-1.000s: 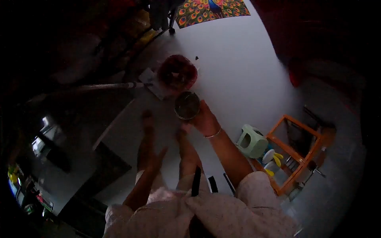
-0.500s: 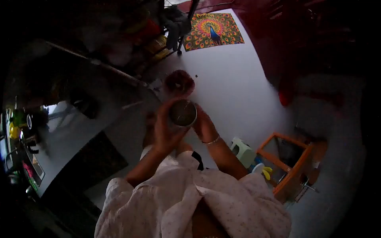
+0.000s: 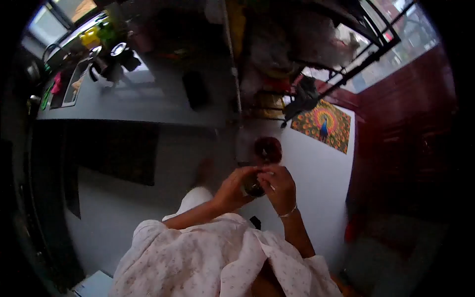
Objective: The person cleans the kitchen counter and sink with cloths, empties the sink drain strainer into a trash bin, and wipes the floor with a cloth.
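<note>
My left hand (image 3: 233, 190) is wrapped around the side of a round cup (image 3: 253, 188), whose open top faces up and whose inside looks dark. Above the far side of that cup is my right hand (image 3: 281, 188), with a bracelet at the wrist. Its thumb and fingers are pressed together over the opening. Whether something small is pinched there I cannot make out. What lies inside the cup is too dark to tell. Just beyond my hands stands a dark red round container (image 3: 267, 150) on the floor.
A peacock picture mat (image 3: 324, 123) lies on the pale floor beside a black metal rack (image 3: 363, 54). A long counter (image 3: 163, 94) with a sink (image 3: 75, 84) and jars runs along the left. A dark mat (image 3: 118, 153) is on the left.
My view has swung left, bringing the counter and rack further in. My right hand has left the cup's side and come over its opening; my left hand keeps its hold.
</note>
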The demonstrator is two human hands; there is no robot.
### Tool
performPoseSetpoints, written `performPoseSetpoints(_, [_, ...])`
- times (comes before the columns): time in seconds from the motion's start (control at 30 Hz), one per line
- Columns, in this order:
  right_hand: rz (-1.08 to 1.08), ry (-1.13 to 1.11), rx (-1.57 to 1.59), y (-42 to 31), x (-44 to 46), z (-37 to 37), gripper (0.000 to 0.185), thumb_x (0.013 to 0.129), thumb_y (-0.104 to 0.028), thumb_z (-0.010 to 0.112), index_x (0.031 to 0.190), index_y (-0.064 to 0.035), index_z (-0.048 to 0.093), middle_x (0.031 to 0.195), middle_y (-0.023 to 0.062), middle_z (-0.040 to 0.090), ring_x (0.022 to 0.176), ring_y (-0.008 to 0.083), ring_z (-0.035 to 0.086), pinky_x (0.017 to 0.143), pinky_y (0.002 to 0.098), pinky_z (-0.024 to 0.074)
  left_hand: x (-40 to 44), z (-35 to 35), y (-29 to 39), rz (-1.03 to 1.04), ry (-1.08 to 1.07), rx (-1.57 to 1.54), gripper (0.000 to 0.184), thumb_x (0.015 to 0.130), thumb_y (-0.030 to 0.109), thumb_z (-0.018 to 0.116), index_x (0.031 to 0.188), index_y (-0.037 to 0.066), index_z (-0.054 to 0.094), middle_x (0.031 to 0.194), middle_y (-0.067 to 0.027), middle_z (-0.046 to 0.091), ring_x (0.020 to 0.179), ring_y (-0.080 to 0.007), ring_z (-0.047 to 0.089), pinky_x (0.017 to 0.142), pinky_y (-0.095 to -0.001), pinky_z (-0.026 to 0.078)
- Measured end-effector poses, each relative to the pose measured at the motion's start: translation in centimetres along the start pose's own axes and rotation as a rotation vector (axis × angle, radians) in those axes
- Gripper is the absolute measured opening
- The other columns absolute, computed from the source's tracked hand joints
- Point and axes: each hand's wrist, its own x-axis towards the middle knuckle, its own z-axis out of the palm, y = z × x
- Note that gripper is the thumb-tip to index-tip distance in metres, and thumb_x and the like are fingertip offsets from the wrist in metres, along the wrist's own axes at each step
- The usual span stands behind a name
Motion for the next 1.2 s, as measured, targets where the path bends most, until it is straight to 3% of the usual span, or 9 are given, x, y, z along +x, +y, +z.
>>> performPoseSetpoints(0.23, [-0.003,-0.009,-0.029,-4.6,-1.2,1.0,0.013,0.076,-0.003,0.075,0.087,-0.0041,0.068,0.091,0.0112,0.063,0.085,0.0291,0.062,0.074,0.0359,0.0514,-3.7,-2.4,-0.3,0.157,0.189,-0.155,0.084,0.072,0.008,0.083,0.143,0.012,0.038,0.143,-0.0163,0.046,0.13,-0.0354,0.047,0.108,-0.04,0.041])
performPoseSetpoints(0.4, [0.017,-0.059,0.068,-10.2,-0.1,6.2,0.012,0.078,0.0,0.072,0.088,-0.0024,0.068,0.09,0.0111,0.063,0.081,0.0272,0.062,0.071,0.0348,0.0508,-8.3,-11.6,1.8,-0.028,-0.007,-0.098,0.079,0.078,0.002,0.075,0.145,0.01,0.036,0.147,-0.017,0.04,0.133,-0.0373,0.043,0.11,-0.0396,0.039])
performPoseSetpoints(0.57, [-0.227,-0.193,0.132,-18.8,4.8,13.4,0.01,0.082,-0.003,0.071,0.091,-0.0031,0.069,0.088,0.012,0.065,0.081,0.0277,0.065,0.073,0.0348,0.0522,-14.4,-20.9,-1.4,-0.136,0.144,0.1,0.072,0.081,-0.001,0.071,0.144,0.01,0.038,0.147,-0.0169,0.04,0.134,-0.0367,0.042,0.108,-0.0401,0.042])
performPoseSetpoints(0.63, [-0.24,-0.269,0.18,-23.4,7.0,17.1,0.009,0.082,-0.004,0.071,0.091,-0.0032,0.069,0.086,0.0121,0.065,0.082,0.0282,0.065,0.073,0.0349,0.0521,-17.6,-24.9,-3.6,0.049,0.598,0.129,0.061,0.082,-0.003,0.069,0.137,0.01,0.046,0.139,-0.0179,0.048,0.127,-0.036,0.05,0.102,-0.039,0.046])
performPoseSetpoints(0.67, [-0.227,-0.325,0.213,-25.5,8.0,18.8,0.009,0.083,-0.004,0.07,0.092,-0.0032,0.069,0.085,0.0123,0.065,0.083,0.0286,0.065,0.074,0.035,0.0519,-19.3,-26.8,-4.5,0.038,0.616,0.134,0.061,0.082,-0.003,0.069,0.137,0.01,0.046,0.139,-0.0179,0.048,0.127,-0.036,0.05,0.102,-0.039,0.046])
performPoseSetpoints(0.73, [-0.349,-0.326,0.218,-28.3,10.0,23.0,0.009,0.084,-0.006,0.07,0.094,-0.0031,0.07,0.085,0.0123,0.066,0.079,0.0257,0.066,0.07,0.0325,0.053,-22.1,-30.8,-5.6,-0.06,0.923,0.104,0.039,0.086,-0.002,0.064,0.122,0.008,0.058,0.12,-0.017,0.061,0.109,-0.0328,0.061,0.09,-0.0375,0.052])
performPoseSetpoints(0.87, [-0.406,-0.401,0.36,-33.9,12.2,29.8,0.012,0.084,-0.009,0.073,0.094,-0.0029,0.072,0.086,0.0117,0.067,0.072,0.0212,0.067,0.061,0.0279,0.0534,-28.5,-37.1,-6.4,-0.147,1.005,0.19,0.02,0.09,0.002,0.059,0.108,0.005,0.065,0.098,-0.0141,0.066,0.088,-0.0277,0.066,0.077,-0.0351,0.053])
performPoseSetpoints(0.93, [-0.425,-0.413,0.406,-35.8,13.2,32.6,0.013,0.083,-0.01,0.075,0.093,-0.0025,0.072,0.086,0.0119,0.067,0.071,0.0204,0.067,0.06,0.0267,0.0533,-30.5,-38.4,-5.7,-0.279,1.138,0.04,0.015,0.093,0.006,0.056,0.102,0.004,0.067,0.09,-0.0119,0.066,0.079,-0.0229,0.066,0.07,-0.0327,0.052])
performPoseSetpoints(1.2, [-0.52,-0.68,0.448,-41.0,18.4,41.9,0.012,0.085,-0.011,0.074,0.095,-0.0051,0.072,0.089,0.0096,0.067,0.072,0.024,0.068,0.062,0.0295,0.0557,-33.8,-42.9,-8.9,-0.413,1.209,0.057,0.018,0.094,0.006,0.054,0.105,0.004,0.068,0.085,-0.0102,0.065,0.072,-0.0169,0.063,0.065,-0.0293,0.051])
